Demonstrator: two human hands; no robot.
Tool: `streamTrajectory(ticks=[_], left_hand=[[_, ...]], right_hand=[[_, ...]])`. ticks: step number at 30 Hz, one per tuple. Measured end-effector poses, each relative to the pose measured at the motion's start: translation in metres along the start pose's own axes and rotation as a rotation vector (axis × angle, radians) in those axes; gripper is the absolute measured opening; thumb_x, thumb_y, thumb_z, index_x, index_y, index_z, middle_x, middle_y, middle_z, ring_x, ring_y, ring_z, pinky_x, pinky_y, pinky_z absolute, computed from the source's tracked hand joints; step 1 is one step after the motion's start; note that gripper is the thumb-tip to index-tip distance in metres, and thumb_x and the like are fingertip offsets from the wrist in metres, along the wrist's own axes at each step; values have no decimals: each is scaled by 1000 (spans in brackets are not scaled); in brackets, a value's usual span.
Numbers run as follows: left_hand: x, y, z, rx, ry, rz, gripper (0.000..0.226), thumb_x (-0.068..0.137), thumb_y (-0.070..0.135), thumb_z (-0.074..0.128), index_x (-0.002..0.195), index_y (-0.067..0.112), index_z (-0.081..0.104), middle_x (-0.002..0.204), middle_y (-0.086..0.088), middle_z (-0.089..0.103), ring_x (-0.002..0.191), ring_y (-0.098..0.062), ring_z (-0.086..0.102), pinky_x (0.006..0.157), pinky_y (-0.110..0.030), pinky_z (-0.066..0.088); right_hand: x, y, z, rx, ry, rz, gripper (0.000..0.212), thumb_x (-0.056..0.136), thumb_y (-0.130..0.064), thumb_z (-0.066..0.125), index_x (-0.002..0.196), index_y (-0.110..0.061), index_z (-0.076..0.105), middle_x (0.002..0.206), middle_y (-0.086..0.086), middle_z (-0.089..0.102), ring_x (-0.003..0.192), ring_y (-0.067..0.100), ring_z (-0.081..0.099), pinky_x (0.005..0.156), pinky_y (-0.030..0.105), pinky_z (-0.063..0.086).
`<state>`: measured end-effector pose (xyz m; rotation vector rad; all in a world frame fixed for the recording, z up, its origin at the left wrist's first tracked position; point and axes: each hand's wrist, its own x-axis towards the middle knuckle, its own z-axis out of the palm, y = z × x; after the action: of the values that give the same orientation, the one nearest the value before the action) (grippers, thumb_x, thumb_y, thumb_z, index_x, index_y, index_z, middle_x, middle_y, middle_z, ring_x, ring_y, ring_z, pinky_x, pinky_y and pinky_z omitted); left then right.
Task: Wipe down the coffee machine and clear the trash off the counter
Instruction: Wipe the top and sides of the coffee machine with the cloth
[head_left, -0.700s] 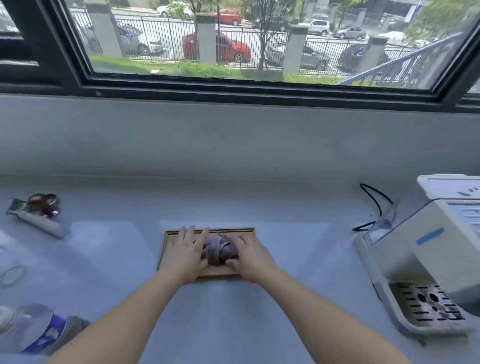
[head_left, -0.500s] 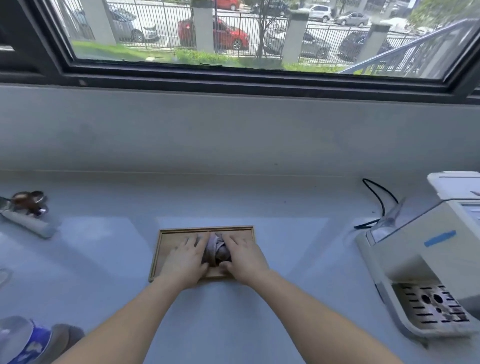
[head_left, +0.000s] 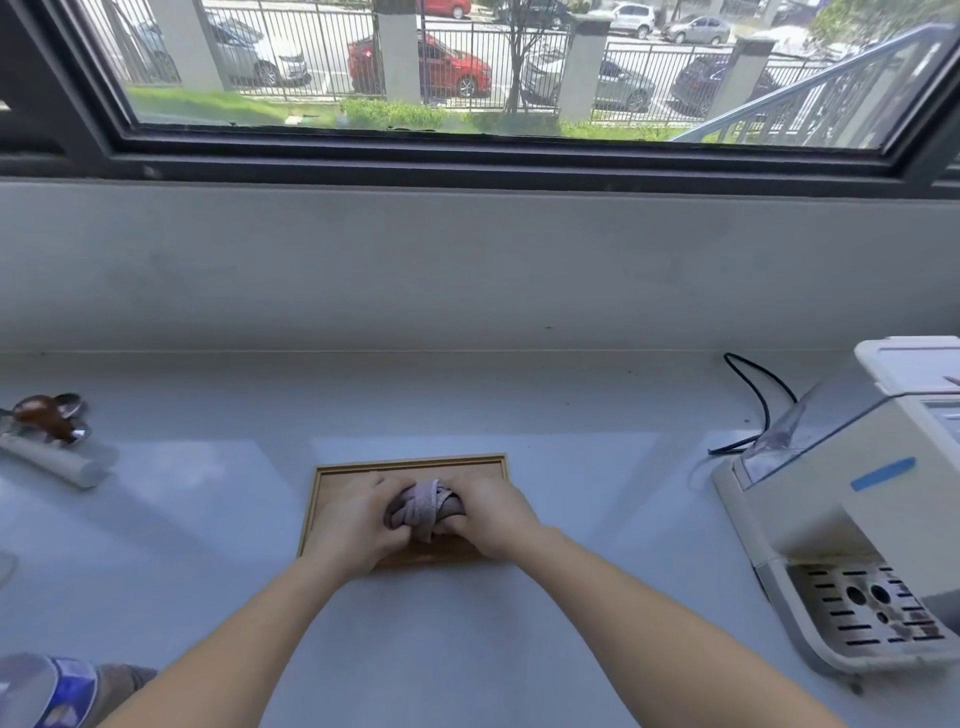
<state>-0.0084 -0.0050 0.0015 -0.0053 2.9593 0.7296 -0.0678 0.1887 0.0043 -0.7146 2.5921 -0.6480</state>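
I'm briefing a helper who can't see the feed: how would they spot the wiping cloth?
Below the window, a shallow wooden tray sits mid-counter, left of the white coffee machine. The cloth is the bunched mauve-grey wad on it, gripped between left hand and right hand; nothing else there is soft.

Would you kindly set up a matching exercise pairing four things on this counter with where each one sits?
Things:
1. cloth
2. coffee machine
3. wooden tray
4. plastic bottle

Places:
A. near left corner of the counter
B. bunched between the left hand and right hand
C. right side of the counter, by a black cable
D. centre of the counter, under both hands

Pairs: 1-B, 2-C, 3-D, 4-A
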Motion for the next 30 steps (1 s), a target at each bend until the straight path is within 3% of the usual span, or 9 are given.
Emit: streamTrajectory(ticks=[7, 9, 11, 14, 18, 22, 25, 30], left_hand=[[11, 41, -17, -33, -28, 146, 42, 68, 38, 69, 110, 37, 62, 84, 11, 52, 81, -13, 50, 70, -32, 45], [15, 57, -18, -45, -26, 206, 38, 67, 37, 68, 104, 36, 63, 80, 11, 54, 78, -15, 52, 66, -30, 42], [18, 76, -17, -57, -35, 255, 38, 66, 38, 67, 104, 37, 63, 81, 10, 58, 78, -17, 56, 67, -32, 45], [21, 106, -15, -87, -39, 353, 38, 67, 36, 69, 104, 35, 64, 80, 9, 59, 82, -21, 58, 68, -33, 45], [19, 150, -13, -108, -11, 499, 26, 65, 41, 64, 89, 32, 60, 74, 8, 56, 76, -18, 52, 65, -35, 44], [9, 198, -13, -114, 6, 611, 25, 67, 40, 66, 89, 31, 62, 71, 10, 53, 73, -14, 50, 65, -35, 47], [0, 238, -16, -128, 46, 669, 24, 68, 35, 72, 91, 30, 64, 72, 9, 54, 74, -16, 52, 65, -36, 47], [-20, 314, -20, -165, 135, 719, 26, 70, 31, 75, 94, 31, 65, 77, 10, 57, 77, -15, 54, 69, -35, 49]], right_hand=[[-39, 15, -35, 146, 69, 69, 37, 72, -38, 77, 105, -37, 63, 91, -11, 68, 87, 15, 61, 75, 30, 51], [-55, 22, -46, 153, 120, 109, 24, 71, -40, 79, 88, -36, 62, 80, -11, 61, 79, 15, 57, 65, 27, 46], [-75, 27, -55, 179, 157, 173, 28, 70, -40, 80, 72, -34, 53, 72, -10, 57, 68, 14, 56, 58, 29, 46], [-110, 33, -69, 250, 218, 249, 36, 65, -44, 84, 69, -33, 50, 69, -8, 59, 57, 15, 57, 54, 31, 48], [-155, 34, -87, 249, 394, 348, 38, 66, -54, 81, 76, -26, 57, 80, 1, 64, 69, 22, 60, 60, 34, 49], [-201, 39, -105, 223, 526, 432, 38, 73, -51, 76, 82, -18, 60, 83, 2, 65, 75, 22, 60, 65, 39, 50], [-236, 43, -124, 161, 619, 455, 37, 75, -52, 75, 85, -19, 62, 84, -1, 63, 77, 21, 58, 65, 38, 49], [-293, 60, -171, 80, 750, 423, 31, 74, -52, 76, 82, -28, 59, 84, -5, 58, 77, 18, 54, 60, 29, 34]])
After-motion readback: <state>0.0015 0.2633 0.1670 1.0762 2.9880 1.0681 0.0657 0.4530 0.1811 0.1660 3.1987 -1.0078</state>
